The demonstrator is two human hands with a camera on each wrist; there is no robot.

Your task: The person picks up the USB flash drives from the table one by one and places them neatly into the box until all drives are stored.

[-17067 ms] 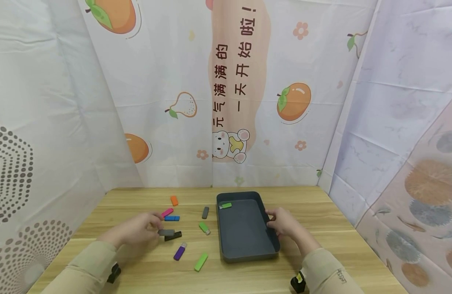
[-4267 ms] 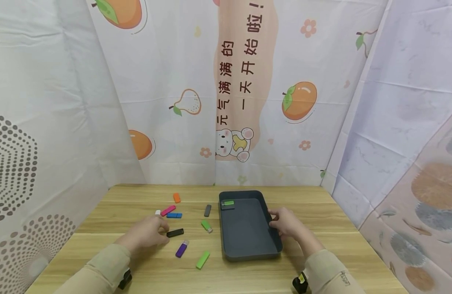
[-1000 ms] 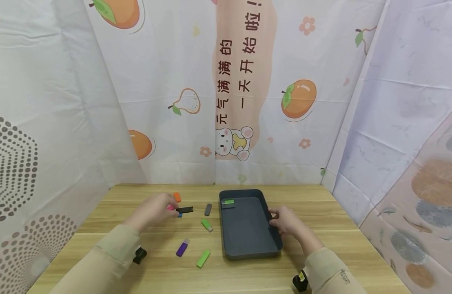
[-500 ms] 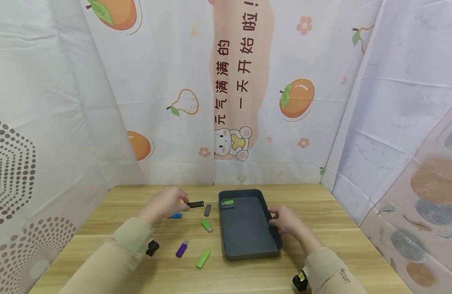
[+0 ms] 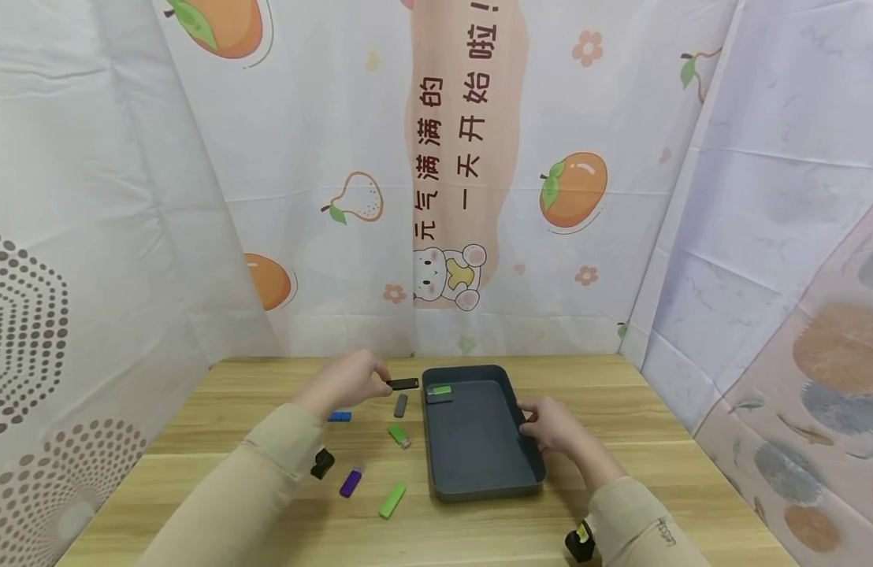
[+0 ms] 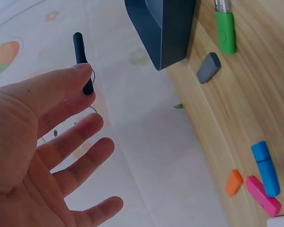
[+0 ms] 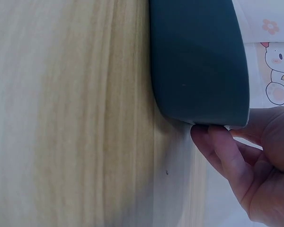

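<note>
My left hand (image 5: 350,383) pinches a black USB stick (image 5: 404,383) between thumb and index finger, holding it up just left of the tray's far-left corner. In the left wrist view the stick (image 6: 79,47) points away from the fingertips, and the other fingers are spread. My right hand (image 5: 554,429) grips the right wall of the dark grey tray (image 5: 479,494). The right wrist view has its fingers (image 7: 225,146) against the tray's outer wall, the thumb partly hidden behind the rim. Inside the tray's far-left corner lie a green USB stick (image 5: 442,390) and a grey one (image 5: 440,399).
Left of the tray lie a grey USB stick (image 5: 401,405), two green ones (image 5: 399,435) and a purple one (image 5: 351,482). Farther left is a blue stick (image 5: 340,416); the left wrist view adds an orange (image 6: 234,183), a pink (image 6: 263,196) and a white (image 6: 280,221) piece.
The grey stick held at first now lies in the tray. My left hand has since lifted the black stick off the table and carried it right and away. The right hand keeps its place.
</note>
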